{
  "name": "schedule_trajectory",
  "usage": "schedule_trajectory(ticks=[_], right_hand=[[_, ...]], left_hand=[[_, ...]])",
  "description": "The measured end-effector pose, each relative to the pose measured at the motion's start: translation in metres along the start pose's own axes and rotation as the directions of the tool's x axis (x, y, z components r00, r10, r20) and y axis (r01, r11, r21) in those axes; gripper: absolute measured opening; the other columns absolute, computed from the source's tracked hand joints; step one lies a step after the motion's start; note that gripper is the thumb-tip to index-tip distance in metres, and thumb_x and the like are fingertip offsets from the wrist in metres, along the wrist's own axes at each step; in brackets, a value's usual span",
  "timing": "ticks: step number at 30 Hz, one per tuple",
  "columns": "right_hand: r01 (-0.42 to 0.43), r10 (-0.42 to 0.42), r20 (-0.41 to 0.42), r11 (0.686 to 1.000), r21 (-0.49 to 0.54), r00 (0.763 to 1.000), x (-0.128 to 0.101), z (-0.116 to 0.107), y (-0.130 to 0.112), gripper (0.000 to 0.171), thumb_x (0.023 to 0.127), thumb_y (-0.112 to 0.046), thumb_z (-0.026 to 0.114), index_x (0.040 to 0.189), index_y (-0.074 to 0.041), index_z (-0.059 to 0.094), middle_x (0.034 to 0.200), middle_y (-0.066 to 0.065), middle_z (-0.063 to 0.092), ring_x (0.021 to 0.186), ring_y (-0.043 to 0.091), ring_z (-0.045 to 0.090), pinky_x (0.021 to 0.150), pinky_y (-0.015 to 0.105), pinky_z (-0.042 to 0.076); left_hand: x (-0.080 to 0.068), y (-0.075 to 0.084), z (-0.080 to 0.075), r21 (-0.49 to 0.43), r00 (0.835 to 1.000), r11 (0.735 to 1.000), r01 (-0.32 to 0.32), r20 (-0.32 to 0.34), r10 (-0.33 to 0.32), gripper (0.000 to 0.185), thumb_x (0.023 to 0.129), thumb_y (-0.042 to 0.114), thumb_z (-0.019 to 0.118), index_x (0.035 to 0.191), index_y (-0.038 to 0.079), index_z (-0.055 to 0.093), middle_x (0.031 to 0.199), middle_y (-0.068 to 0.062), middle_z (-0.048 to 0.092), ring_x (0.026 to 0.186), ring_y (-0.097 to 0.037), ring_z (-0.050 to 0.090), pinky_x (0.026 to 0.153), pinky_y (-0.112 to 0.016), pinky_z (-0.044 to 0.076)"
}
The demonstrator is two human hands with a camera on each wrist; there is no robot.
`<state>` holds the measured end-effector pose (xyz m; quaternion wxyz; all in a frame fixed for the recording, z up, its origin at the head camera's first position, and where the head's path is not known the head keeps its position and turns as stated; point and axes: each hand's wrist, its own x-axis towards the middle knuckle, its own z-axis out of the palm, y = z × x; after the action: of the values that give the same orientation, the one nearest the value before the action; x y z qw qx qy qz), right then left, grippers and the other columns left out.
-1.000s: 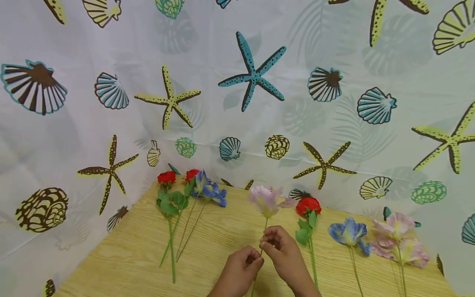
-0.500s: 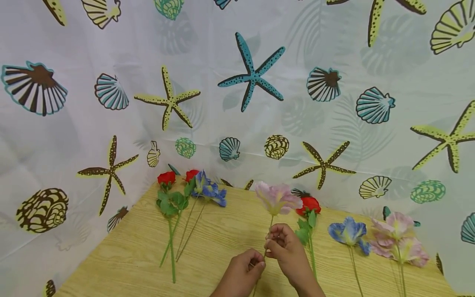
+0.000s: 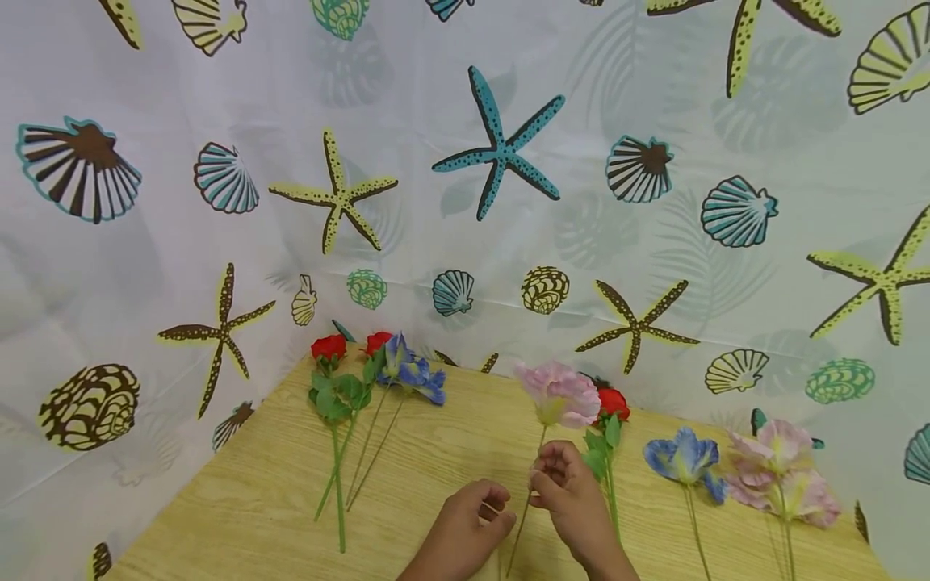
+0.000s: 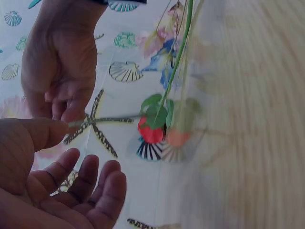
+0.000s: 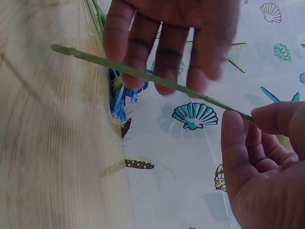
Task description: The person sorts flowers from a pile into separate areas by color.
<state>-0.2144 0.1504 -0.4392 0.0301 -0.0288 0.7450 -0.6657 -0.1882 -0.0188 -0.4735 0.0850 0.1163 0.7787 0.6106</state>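
Head view: the right hand (image 3: 570,492) pinches the thin green stem (image 3: 529,504) of a pink artificial flower (image 3: 559,394) and holds it up off the wooden table (image 3: 240,508), the bloom raised in front of a red rose (image 3: 613,403). The left hand (image 3: 472,520) sits just beside the right one, its fingers loosely curled; whether it touches the stem cannot be told from here. To the right on the table lie a blue flower (image 3: 683,458) and 2 pink flowers (image 3: 783,472). To the left lies a bundle of 2 red roses (image 3: 330,349) with a blue flower (image 3: 414,373), stems pointing toward the person. A white curtain (image 3: 465,161) printed with starfish and shells hangs behind the table.

Left wrist view: the left hand (image 4: 62,191) is relaxed, palm up, fingers (image 4: 107,183) apart and holding nothing, with the thumb near the stem's end. The right hand (image 4: 59,62) above it pinches the stem (image 4: 102,120) between thumb and fingertips. The red rose (image 4: 151,131) shows beyond, blurred.

Right wrist view: the right hand (image 5: 259,157) grips the stem (image 5: 147,78) between thumb and forefinger at its right part. The left hand (image 5: 171,33) hangs over the stem with 4 straight fingers (image 5: 164,57) behind it; contact cannot be told. The stem's free end juts out over the table (image 5: 47,152).
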Motion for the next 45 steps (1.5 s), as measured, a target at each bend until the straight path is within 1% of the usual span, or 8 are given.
schedule_trajectory(ticks=[6, 13, 22, 29, 34, 39, 42, 45], right_hand=[[-0.006, 0.004, -0.043, 0.999, -0.038, 0.999, 0.004, -0.010, 0.007, 0.023, 0.089, 0.000, 0.055, 0.108, -0.004, 0.043, 0.092, 0.012, 0.049, 0.078, 0.022, 0.055, 0.063, 0.036, 0.052], [-0.055, 0.048, -0.071, 0.994, -0.097, 0.996, 0.006, -0.022, 0.020, 0.021, 0.090, 0.000, 0.053, 0.108, -0.003, 0.043, 0.091, 0.011, 0.048, 0.075, 0.021, 0.054, 0.063, 0.039, 0.051], [-0.132, 0.113, -0.090, 0.960, -0.246, 0.989, 0.003, -0.049, 0.024, 0.020, 0.092, -0.004, 0.051, 0.110, -0.004, 0.044, 0.095, 0.011, 0.047, 0.076, 0.021, 0.052, 0.062, 0.038, 0.050], [-0.153, 0.121, -0.108, 0.912, -0.381, 0.987, 0.004, -0.098, 0.015, 0.022, 0.093, -0.006, 0.046, 0.114, -0.002, 0.041, 0.100, 0.014, 0.045, 0.082, 0.025, 0.053, 0.065, 0.039, 0.050], [-0.146, 0.084, -0.144, 0.851, -0.504, 0.986, 0.001, -0.138, 0.014, 0.028, 0.093, -0.008, 0.046, 0.118, 0.002, 0.040, 0.103, 0.017, 0.048, 0.085, 0.025, 0.057, 0.065, 0.036, 0.052], [-0.177, 0.075, -0.176, 0.701, -0.691, 0.982, -0.005, -0.186, 0.014, 0.032, 0.091, -0.011, 0.046, 0.118, 0.006, 0.040, 0.104, 0.022, 0.053, 0.081, 0.026, 0.059, 0.062, 0.037, 0.049], [-0.219, 0.100, -0.202, 0.635, -0.741, 0.974, -0.005, -0.214, 0.013, 0.038, 0.092, -0.016, 0.046, 0.121, 0.008, 0.038, 0.105, 0.026, 0.054, 0.079, 0.029, 0.059, 0.061, 0.038, 0.046], [-0.257, 0.127, -0.229, 0.632, -0.731, 0.965, -0.004, -0.238, 0.010, 0.045, 0.093, -0.020, 0.045, 0.124, 0.010, 0.035, 0.108, 0.030, 0.052, 0.080, 0.030, 0.059, 0.060, 0.038, 0.047]], left_hand=[[0.003, -0.007, -0.028, 0.164, 0.995, 0.986, -0.017, -0.091, 0.032, 0.026, 0.090, 0.027, 0.062, 0.108, 0.010, 0.058, 0.106, -0.009, 0.054, 0.093, -0.025, 0.052, 0.075, -0.042, 0.045], [0.008, -0.026, -0.055, 0.400, 0.974, 0.916, -0.014, -0.200, 0.102, 0.025, 0.089, 0.022, 0.063, 0.110, 0.009, 0.058, 0.104, -0.010, 0.052, 0.096, -0.029, 0.053, 0.072, -0.039, 0.044], [0.000, -0.035, -0.085, 0.656, 0.916, 0.749, 0.091, -0.351, 0.196, 0.025, 0.082, 0.018, 0.070, 0.104, 0.009, 0.060, 0.099, -0.010, 0.051, 0.086, -0.027, 0.050, 0.061, -0.037, 0.043], [0.005, -0.044, -0.109, 0.761, 0.895, 0.590, 0.269, -0.423, 0.139, 0.037, 0.082, 0.023, 0.070, 0.108, -0.001, 0.059, 0.103, -0.020, 0.047, 0.092, -0.040, 0.046, 0.060, -0.051, 0.043], [0.006, -0.049, -0.118, 0.775, 0.894, 0.551, 0.309, -0.435, 0.110, 0.036, 0.080, 0.017, 0.070, 0.103, -0.007, 0.056, 0.094, -0.025, 0.043, 0.083, -0.042, 0.045, 0.050, -0.049, 0.042], [0.005, -0.054, -0.120, 0.781, 0.903, 0.557, 0.280, -0.412, 0.124, 0.016, 0.080, 0.004, 0.063, 0.089, -0.007, 0.055, 0.082, -0.023, 0.043, 0.073, -0.040, 0.048, 0.049, -0.046, 0.043], [0.004, -0.055, -0.121, 0.808, 0.907, 0.528, 0.261, -0.393, 0.153, 0.004, 0.081, -0.003, 0.057, 0.082, -0.006, 0.055, 0.074, -0.019, 0.044, 0.065, -0.038, 0.050, 0.050, -0.046, 0.045], [0.003, -0.054, -0.123, 0.831, 0.913, 0.503, 0.236, -0.367, 0.178, 0.004, 0.083, -0.006, 0.054, 0.080, -0.005, 0.055, 0.071, -0.018, 0.045, 0.061, -0.036, 0.051, 0.051, -0.046, 0.046]])
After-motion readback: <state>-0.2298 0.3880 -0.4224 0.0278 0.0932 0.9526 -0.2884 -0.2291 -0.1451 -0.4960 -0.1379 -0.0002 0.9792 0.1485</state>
